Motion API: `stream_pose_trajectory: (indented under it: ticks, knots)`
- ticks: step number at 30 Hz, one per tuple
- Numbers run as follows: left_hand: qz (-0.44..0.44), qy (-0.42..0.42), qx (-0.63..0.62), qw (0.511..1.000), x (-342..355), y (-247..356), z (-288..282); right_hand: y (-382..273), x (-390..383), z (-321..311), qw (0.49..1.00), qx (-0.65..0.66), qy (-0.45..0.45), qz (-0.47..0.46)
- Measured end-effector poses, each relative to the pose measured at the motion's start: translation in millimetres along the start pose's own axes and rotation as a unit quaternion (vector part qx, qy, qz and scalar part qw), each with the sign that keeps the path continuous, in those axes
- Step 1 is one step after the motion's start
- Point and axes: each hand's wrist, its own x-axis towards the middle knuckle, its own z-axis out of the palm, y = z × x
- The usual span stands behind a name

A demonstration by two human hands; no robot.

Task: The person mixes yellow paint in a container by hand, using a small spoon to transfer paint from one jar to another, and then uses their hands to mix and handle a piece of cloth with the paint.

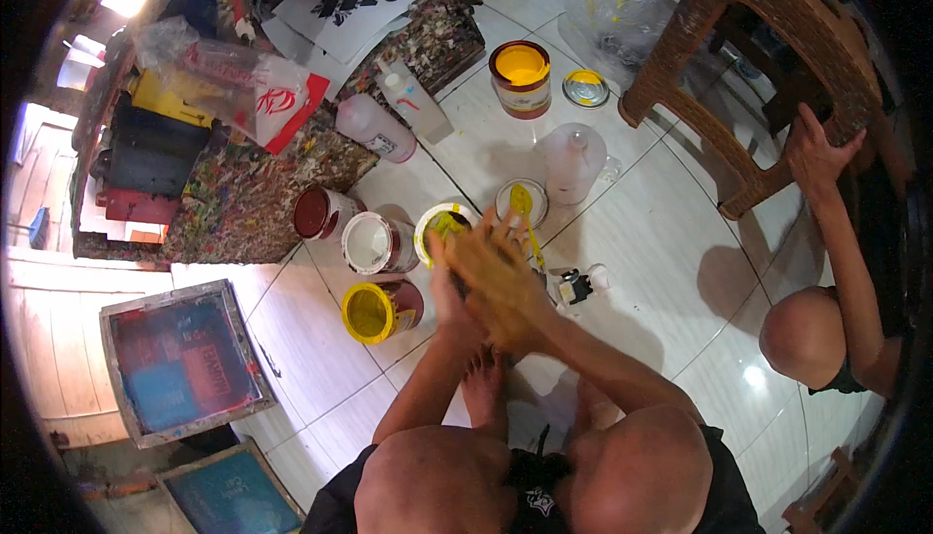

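Observation:
In front of my shins my two hands meet, palm toward palm. My right hand (501, 281) is smeared at the edges, with its fingers stretched upward and apart. It covers much of my left hand (447, 296), whose fingers are mostly hidden. Just beyond them stands a white-rimmed can (424, 242) with yellow-green paint inside. A round lid (502, 208) with a yellow-green smear lies by my right fingertips. To the left are a yellow-rimmed can (408, 310), a can of white paint (372, 244) and a dark red can (317, 211).
A can of bright yellow paint (522, 68), its lid (586, 88) and several plastic bottles (573, 165) stand farther off. A small black-and-white item (575, 287) lies to the right. Framed screens (185, 359) lean at left. Another person's hand (814, 155) touches a brown chair (680, 97).

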Motion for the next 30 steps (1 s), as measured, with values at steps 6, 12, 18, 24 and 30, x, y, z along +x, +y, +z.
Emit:
stream_pose_trajectory:
  ticks: [6, 12, 18, 24, 30]
  knots:
    - [-0.045, 0.204, 0.088, 0.974, -8, -24, 10, 32, 11, 7, 0.994, -0.065, 0.085, 0.035]
    - [0.061, 0.223, 0.371, 0.899, 2, -8, 19, -1, 5, 4, 0.984, 0.099, 0.133, 0.058]
    - [0.067, 0.179, 0.160, 0.968, -4, -17, 32, 33, 1, -7, 0.987, -0.107, 0.100, 0.072]
    - [-0.023, 0.183, 0.657, 0.731, -26, -44, 27, 50, 27, -23, 0.962, -0.200, 0.167, 0.084]
    - [0.080, 0.184, 0.718, 0.667, -25, -28, 16, 31, 26, -26, 0.940, -0.280, 0.168, 0.101]
